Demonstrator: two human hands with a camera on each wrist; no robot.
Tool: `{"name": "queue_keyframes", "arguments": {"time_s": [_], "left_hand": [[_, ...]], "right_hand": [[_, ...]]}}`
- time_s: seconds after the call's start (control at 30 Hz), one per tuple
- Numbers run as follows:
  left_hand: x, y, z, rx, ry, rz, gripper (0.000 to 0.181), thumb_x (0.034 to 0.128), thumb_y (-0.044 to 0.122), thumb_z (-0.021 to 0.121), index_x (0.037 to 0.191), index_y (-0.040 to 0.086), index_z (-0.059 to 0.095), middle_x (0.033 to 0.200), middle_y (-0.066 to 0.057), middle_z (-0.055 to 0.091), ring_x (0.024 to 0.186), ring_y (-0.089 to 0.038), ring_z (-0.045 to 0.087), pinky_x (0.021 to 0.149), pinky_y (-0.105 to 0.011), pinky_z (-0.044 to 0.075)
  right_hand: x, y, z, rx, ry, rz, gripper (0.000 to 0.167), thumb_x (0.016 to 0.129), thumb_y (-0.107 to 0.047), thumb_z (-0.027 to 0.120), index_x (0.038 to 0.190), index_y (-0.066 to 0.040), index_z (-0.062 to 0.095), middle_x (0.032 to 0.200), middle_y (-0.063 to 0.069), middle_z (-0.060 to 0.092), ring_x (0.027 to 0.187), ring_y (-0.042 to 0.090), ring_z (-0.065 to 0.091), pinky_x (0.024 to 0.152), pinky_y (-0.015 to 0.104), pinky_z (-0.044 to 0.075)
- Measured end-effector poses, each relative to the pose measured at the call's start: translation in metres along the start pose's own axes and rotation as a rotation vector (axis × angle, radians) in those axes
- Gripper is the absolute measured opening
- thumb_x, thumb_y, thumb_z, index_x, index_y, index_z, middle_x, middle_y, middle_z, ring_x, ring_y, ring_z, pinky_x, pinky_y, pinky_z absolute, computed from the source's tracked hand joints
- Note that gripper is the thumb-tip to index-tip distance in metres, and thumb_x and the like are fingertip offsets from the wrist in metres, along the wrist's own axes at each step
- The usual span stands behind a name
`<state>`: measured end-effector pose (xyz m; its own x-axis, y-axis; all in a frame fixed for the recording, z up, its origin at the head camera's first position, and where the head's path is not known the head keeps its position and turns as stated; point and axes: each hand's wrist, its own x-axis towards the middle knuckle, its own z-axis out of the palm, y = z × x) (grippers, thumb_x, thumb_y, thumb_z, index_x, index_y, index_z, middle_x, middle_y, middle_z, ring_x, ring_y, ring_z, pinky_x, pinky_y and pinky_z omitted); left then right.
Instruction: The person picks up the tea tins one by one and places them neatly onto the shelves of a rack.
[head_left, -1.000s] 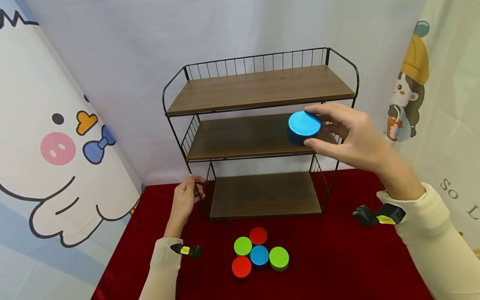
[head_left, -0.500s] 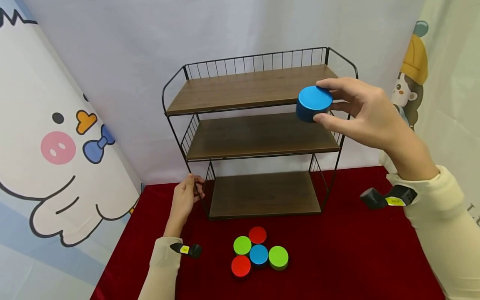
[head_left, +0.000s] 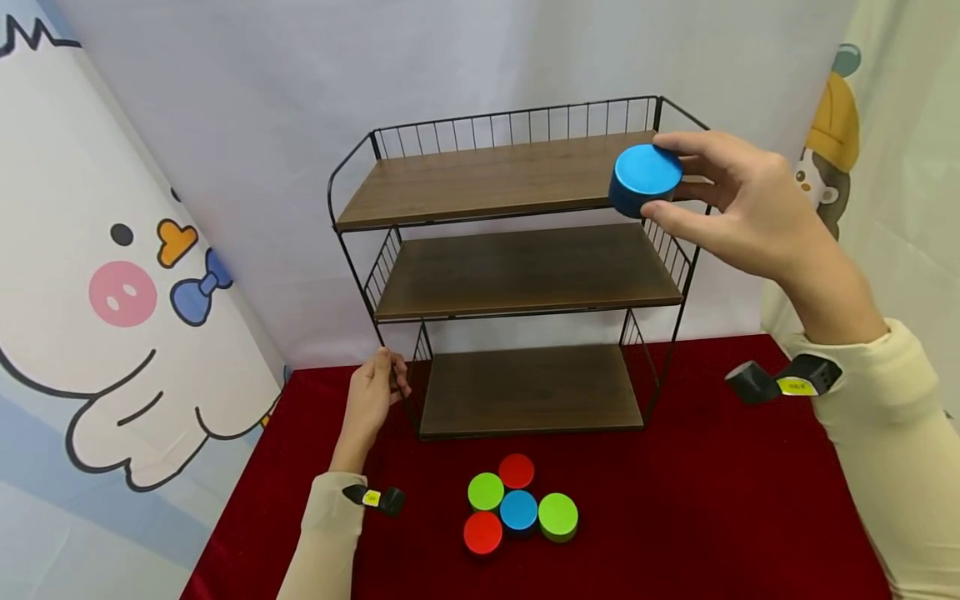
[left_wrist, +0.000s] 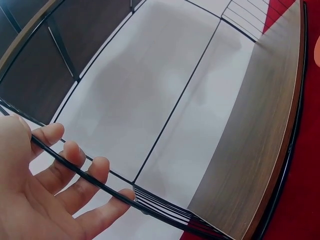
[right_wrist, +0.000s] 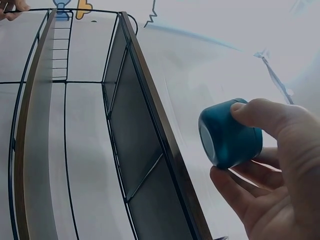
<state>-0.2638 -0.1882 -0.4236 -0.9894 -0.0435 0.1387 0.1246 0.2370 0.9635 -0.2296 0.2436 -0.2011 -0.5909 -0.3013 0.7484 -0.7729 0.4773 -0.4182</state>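
My right hand (head_left: 757, 208) pinches a short blue cylinder (head_left: 643, 179) between thumb and fingertips, in front of the top shelf's right front corner. In the right wrist view the cylinder (right_wrist: 230, 135) looks tilted, apart from the shelf boards. My left hand (head_left: 371, 396) holds the left front post of a black wire rack with brown boards (head_left: 525, 267). The left wrist view shows the post (left_wrist: 82, 173) lying across the fingers of that hand (left_wrist: 60, 195). On the table stand two red cylinders (head_left: 482, 533), two green cylinders (head_left: 558, 517) and another blue cylinder (head_left: 518, 510).
The rack has three boards: top (head_left: 510, 179), middle (head_left: 517, 267) and bottom (head_left: 532, 387). A wire rail (head_left: 517, 129) edges the top one. Dark red cloth (head_left: 675, 517) covers the table. Printed curtains (head_left: 120, 250) hang at the sides and a plain pale one (head_left: 375, 58) behind.
My right hand has risen with the blue cylinder from in front of the middle shelf to the top shelf's height, moving slightly right. My left hand stays on the post.
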Motion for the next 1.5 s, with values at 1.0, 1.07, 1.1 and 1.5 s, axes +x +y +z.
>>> {"name": "queue_keyframes", "arguments": {"time_s": [1.0, 1.07, 1.1, 1.5], "left_hand": [[0.007, -0.025, -0.001, -0.017, 0.047, -0.007, 0.059, 0.1121, 0.043, 0.029, 0.106, -0.007, 0.06, 0.086, -0.019, 0.058, 0.077, -0.023, 0.062, 0.067, -0.025, 0.057], [0.007, -0.021, 0.001, -0.024, 0.04, -0.001, 0.057, 0.1126, 0.041, 0.029, 0.103, -0.005, 0.061, 0.087, -0.025, 0.058, 0.077, -0.028, 0.063, 0.066, -0.026, 0.057], [0.005, -0.018, 0.002, -0.028, 0.034, 0.001, 0.056, 0.1129, 0.04, 0.029, 0.102, -0.005, 0.061, 0.088, -0.028, 0.057, 0.078, -0.032, 0.063, 0.065, -0.027, 0.056], [0.0, -0.005, 0.001, -0.026, 0.025, 0.011, 0.055, 0.1138, 0.036, 0.03, 0.101, -0.008, 0.06, 0.088, -0.03, 0.057, 0.078, -0.039, 0.063, 0.065, -0.029, 0.057]], "right_hand": [[0.025, 0.017, 0.007, -0.063, -0.012, 0.314, 0.061, 0.092, -0.012, 0.078, 0.148, -0.005, 0.053, 0.146, 0.02, 0.057, 0.129, 0.035, 0.062, 0.098, 0.018, 0.051], [0.027, 0.018, 0.006, -0.053, -0.008, 0.334, 0.061, 0.093, -0.012, 0.077, 0.147, -0.004, 0.053, 0.146, 0.021, 0.057, 0.129, 0.033, 0.063, 0.096, 0.016, 0.052], [0.027, 0.019, 0.006, -0.05, -0.006, 0.343, 0.06, 0.093, -0.012, 0.077, 0.147, -0.004, 0.053, 0.146, 0.022, 0.057, 0.129, 0.033, 0.063, 0.095, 0.015, 0.052], [0.028, 0.022, 0.009, -0.145, -0.006, 0.399, 0.059, 0.096, -0.03, 0.074, 0.147, -0.008, 0.055, 0.139, 0.02, 0.064, 0.116, 0.026, 0.069, 0.09, 0.01, 0.052]]}}
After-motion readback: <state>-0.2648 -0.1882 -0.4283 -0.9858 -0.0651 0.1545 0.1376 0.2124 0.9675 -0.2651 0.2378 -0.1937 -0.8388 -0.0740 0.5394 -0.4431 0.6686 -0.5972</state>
